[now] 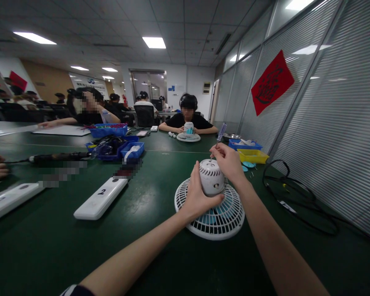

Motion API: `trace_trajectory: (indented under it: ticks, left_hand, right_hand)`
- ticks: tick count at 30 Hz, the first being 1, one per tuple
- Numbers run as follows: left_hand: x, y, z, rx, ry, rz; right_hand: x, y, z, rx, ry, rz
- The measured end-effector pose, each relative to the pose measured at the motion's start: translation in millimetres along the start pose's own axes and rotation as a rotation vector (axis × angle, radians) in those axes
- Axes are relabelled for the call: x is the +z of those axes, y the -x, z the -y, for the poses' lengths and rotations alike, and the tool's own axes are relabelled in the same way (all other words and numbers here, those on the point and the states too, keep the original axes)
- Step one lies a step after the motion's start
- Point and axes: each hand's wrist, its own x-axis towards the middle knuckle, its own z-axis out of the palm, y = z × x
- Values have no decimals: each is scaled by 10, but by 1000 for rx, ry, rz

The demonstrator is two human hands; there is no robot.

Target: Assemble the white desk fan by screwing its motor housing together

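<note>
A white fan (211, 181) lies face down on the green table, its round grille (216, 235) against the tabletop and its motor housing pointing up. Pale blue blades show through the grille bars. My left hand (199, 195) is wrapped round the side of the housing, thumb toward the right. Pinched in my right hand (226, 161) is a screwdriver (221, 133) with a clear purplish handle, tilted slightly. Its tip points down at the top of the housing; whether it sits in a screw I cannot tell.
Right of the fan are a yellow tray (253, 156), a blue tray (245, 144) and a looped black cable (302, 205). To the left lie a white box marked 2 (101, 199) and blue bins (134, 151). Across the table a person (188, 117) sits behind another fan (188, 137).
</note>
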Motion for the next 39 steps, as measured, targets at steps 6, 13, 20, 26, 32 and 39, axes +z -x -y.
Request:
trace_trajectory:
  ticks: [6,13,20,26,32,39]
  left_hand:
    - [20,-3,10,9,-77,-21]
    - [33,-3,-16,-25,-40,-43]
    - [50,-14,-18,-27,-55,-63]
    - [60,-8,-3,-22,-115,-84]
    - [44,-4,6,-25,-162,-73]
    - [42,6,-14,-26,-131,-73]
  right_hand:
    - [-10,6,33,22,9,8]
    - [-22,7,29,15,2,39]
    - [-18,3,13,6,20,36]
    - [-26,1,15,10,38,50]
    - [-20,0,4,8,35,55]
    - [-14,0,3,0,49,53]
